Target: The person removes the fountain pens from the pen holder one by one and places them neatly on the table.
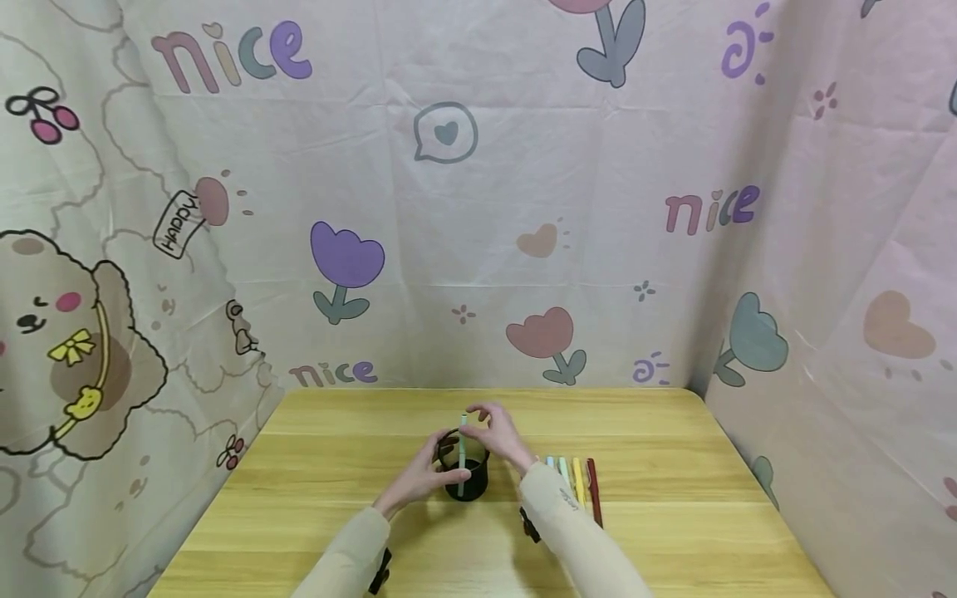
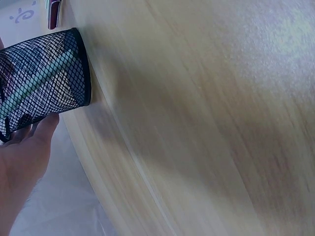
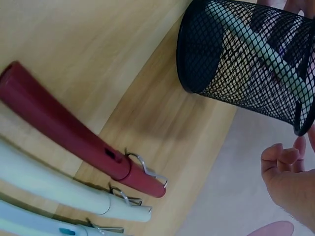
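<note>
A black mesh pen holder (image 1: 471, 487) stands on the wooden table, gripped at its side by my left hand (image 1: 419, 482), with the thumb across the front. That hand (image 2: 24, 160) shows below the mesh in the left wrist view. Inside the holder a pale green pen (image 1: 462, 448) leans, its upper end above the rim and its lower end near the base. My right hand (image 1: 499, 433) is at the pen's top, with thumb and index finger spread apart and the thumb overlapping the pen. In the right wrist view, other fingers of this hand (image 3: 290, 172) are bent beside the rim.
Right of the holder several pens lie side by side, partly hidden by my right sleeve: a dark red pen (image 1: 594, 486), a yellow pen (image 1: 578, 477), a pale green one and a light blue pen (image 1: 550, 461). A printed curtain (image 1: 449, 216) surrounds the table (image 1: 336, 448).
</note>
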A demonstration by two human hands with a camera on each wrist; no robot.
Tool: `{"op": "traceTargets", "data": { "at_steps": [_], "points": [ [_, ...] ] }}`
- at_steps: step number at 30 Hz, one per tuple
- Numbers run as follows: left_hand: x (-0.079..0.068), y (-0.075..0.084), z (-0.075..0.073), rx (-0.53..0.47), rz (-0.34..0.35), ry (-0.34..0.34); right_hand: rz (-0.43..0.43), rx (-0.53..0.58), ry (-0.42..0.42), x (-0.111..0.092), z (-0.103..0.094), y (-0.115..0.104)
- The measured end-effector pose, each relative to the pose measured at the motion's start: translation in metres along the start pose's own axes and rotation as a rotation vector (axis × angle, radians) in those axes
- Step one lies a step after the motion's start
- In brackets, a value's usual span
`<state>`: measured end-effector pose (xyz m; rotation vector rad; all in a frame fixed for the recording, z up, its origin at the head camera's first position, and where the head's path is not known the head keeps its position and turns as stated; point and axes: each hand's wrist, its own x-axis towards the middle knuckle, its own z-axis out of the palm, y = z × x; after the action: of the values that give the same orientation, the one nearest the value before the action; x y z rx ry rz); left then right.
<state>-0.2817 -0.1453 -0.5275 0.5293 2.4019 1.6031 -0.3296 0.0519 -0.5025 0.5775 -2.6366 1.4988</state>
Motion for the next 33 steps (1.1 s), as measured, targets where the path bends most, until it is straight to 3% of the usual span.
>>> {"op": "traceTargets", "data": {
  "at_steps": [19,27,33],
  "points": [
    [0.001,-0.001,0.001,-0.001,0.002,0.000,-0.002,-0.014,-0.025,0.003,0.001,-0.002],
    [0.001,-0.001,0.001,-0.015,0.004,0.002,0.043,0.014,-0.029,-0.002,-0.005,-0.005],
    [0.001,-0.003,0.000,-0.018,0.017,-0.005,0.022,0.016,-0.074,-0.010,-0.008,-0.009]
  ]
}}
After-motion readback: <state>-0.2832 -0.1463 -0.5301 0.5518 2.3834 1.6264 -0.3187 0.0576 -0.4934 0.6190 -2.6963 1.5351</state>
